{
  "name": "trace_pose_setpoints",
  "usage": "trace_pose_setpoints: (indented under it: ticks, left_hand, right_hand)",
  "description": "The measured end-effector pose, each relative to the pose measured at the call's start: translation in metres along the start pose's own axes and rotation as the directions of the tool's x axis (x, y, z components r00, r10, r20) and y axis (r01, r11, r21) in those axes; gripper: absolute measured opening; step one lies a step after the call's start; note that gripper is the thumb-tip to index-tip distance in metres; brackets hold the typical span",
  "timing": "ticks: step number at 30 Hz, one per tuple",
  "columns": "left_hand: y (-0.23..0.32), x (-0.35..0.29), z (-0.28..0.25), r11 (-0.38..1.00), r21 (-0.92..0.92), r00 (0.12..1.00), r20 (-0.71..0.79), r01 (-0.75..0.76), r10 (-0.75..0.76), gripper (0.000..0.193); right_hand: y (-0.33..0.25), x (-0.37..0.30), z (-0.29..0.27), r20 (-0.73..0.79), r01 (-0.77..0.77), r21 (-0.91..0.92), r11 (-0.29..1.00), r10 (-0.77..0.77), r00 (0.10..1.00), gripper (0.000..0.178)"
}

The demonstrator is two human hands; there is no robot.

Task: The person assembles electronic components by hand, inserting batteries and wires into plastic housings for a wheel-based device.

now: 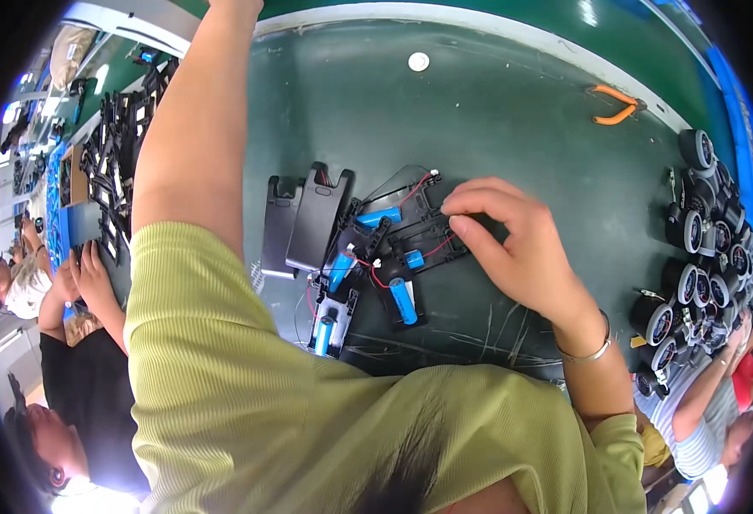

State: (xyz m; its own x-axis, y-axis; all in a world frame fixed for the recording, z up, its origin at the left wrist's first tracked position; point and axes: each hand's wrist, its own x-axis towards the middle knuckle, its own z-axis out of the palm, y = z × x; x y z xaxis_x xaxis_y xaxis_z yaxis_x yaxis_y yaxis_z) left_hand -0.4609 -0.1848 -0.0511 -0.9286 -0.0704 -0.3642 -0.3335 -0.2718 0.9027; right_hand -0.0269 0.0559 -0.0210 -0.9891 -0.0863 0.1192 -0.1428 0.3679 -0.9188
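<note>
My left arm (pixel 192 128) reaches up past the upper edge, so the left hand is out of sight. My right hand (pixel 518 244) is at the right end of an open black plastic casing (pixel 436 230), with thumb and index finger closed around its edge. Inside that casing lies a blue cylindrical battery cell (pixel 413 259) with a thin red wire. More open casings overlap to its left, holding other blue cells (pixel 403 301) with red wires and small white connectors. Two closed black casings (pixel 319 218) lie side by side at the left of this pile.
On the green table (pixel 522 128) are orange-handled pliers (pixel 616 104) and a round white disc (pixel 418 62). Many black wheel-like parts (pixel 693 274) crowd the right side. A heap of black parts (pixel 119 154) lies at left, near a co-worker in black (pixel 89 385). Other people sit farther off.
</note>
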Motion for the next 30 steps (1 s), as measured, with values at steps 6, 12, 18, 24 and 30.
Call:
trace_pose_setpoints:
  ticks: [6, 12, 18, 24, 30]
  left_hand:
    - [-0.038, -0.177, 0.037, 0.732, 0.384, 0.826, 0.269, -0.563, 0.495, 0.039]
    - [-0.047, -0.273, -0.01, 0.687, 0.436, 0.768, 0.572, -0.581, 0.287, 0.031]
    - [-0.052, -0.321, -0.003, 0.736, 0.406, 0.747, 0.634, -0.542, 0.201, 0.026]
    - [-0.071, -0.359, 0.048, 0.739, 0.336, 0.555, 0.829, -0.583, 0.061, 0.025]
    - [-0.1, -0.398, 0.138, 0.609, 0.306, 0.314, 0.944, -0.731, -0.098, 0.025]
  right_hand:
    - [-0.01, -0.004, 0.018, 0.083, 0.176, -0.229, 0.957, -0.161, 0.983, 0.011]
    - [-0.024, -0.014, 0.05, 0.1, 0.131, -0.31, 0.942, -0.105, 0.989, 0.011]
    - [-0.021, -0.042, 0.017, -0.018, 0.287, -0.043, 0.957, -0.288, 0.957, 0.017]
    - [-0.006, -0.1, -0.045, -0.168, 0.1, 0.412, 0.906, -0.032, 0.985, 0.013]
    - [0.007, -0.16, -0.078, -0.116, -0.099, 0.531, 0.842, 0.188, 0.975, 0.007]
